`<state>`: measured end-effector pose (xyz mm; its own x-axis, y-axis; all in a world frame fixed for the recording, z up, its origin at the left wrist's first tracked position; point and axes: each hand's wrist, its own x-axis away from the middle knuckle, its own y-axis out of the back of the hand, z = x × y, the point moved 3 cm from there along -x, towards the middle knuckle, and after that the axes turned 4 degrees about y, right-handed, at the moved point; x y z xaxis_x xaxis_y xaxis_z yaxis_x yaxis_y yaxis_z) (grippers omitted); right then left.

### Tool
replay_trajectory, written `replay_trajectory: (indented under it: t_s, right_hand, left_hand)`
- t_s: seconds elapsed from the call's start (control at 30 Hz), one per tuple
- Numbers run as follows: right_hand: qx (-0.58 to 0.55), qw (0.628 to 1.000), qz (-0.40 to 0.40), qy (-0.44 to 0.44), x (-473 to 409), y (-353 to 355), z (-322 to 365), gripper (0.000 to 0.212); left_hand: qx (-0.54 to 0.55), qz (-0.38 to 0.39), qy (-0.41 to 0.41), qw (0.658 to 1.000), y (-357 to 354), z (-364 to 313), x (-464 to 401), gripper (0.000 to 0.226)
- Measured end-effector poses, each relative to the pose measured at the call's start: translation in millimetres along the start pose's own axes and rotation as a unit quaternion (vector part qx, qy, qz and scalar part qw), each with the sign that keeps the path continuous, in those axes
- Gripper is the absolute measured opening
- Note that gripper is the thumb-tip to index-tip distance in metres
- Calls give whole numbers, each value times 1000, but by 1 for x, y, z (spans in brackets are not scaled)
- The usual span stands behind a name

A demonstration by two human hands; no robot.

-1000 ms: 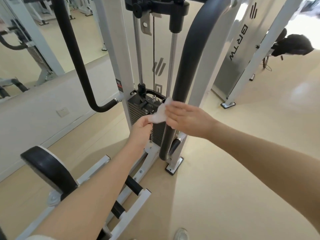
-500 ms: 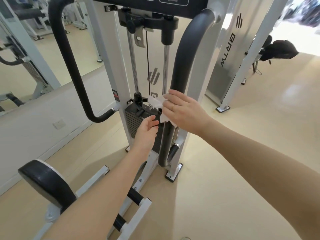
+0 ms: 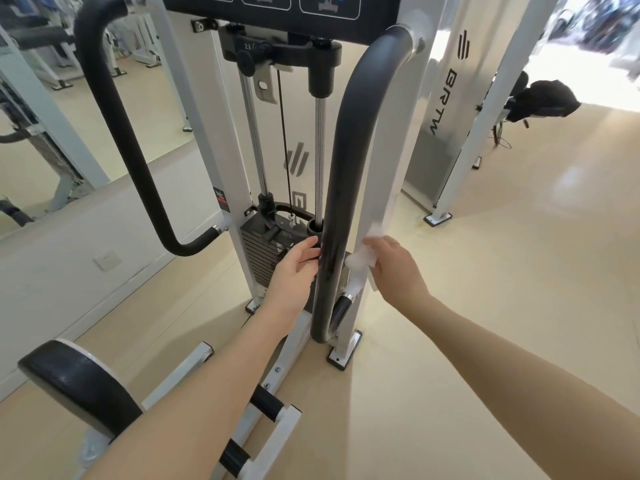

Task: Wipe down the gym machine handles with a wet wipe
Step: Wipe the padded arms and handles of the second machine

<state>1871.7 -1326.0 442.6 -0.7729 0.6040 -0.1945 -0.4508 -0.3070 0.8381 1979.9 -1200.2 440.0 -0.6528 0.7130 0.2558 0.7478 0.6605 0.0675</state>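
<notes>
Pinching the crumpled wet wipe [image 3: 360, 259] in right grip [image 3: 394, 268] at three o'clock of the right handle [image 3: 341, 188]; left grip [image 3: 294, 268] open-fingered at nine.

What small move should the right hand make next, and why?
Probably bring the wipe back onto the right handle and rub on. The right hand holds it just beside the bar, apparently off it, while the left hand is open at the bar's other side.

A gym: weight-stack machine [image 3: 277, 258], wall mirror [image 3: 86, 109], more machines [image 3: 446, 109] on a bare floor.
</notes>
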Motion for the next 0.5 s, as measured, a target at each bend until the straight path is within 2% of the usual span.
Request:
replay_trajectory:
  t_s: [0.03,0.07,0.1,0.13,0.17,0.23,0.33,0.37,0.5]
  right_hand:
    - [-165,978,-13,-129,-1,-1,3,37]
    - [-323,918,-30,-227,-3,-5,9,31]
    - [-441,849,-38,-289,-6,-9,16,21]
    - [-507,799,-34,-321,-9,-14,21,13]
    - [-540,770,-32,-337,-11,-17,26,13]
    - [-538,763,-20,-358,-9,-27,30,18]
    - [-465,809,23,-359,-4,-32,32,14]
    - [-467,816,18,-341,-6,-27,33,14]
    - [-551,809,-83,-189,-27,4,45,20]
  left_hand:
    - [-4,-1,-6,1000,0,-2,0,38]
    - [-12,-2,-11,1000,-1,-4,0,38]
    - [-24,-5,-16,1000,-1,-5,0,39]
    - [-35,-9,-21,999,-2,-7,0,39]
    - [-46,-14,-25,999,-3,-8,0,38]
    - [-62,-23,-32,997,-3,-10,0,37]
    - [-77,-28,-34,996,-4,-9,1,38]
    - [-78,-32,-33,996,-4,-8,0,37]
    - [-78,-51,-34,995,-6,-10,-4,33]
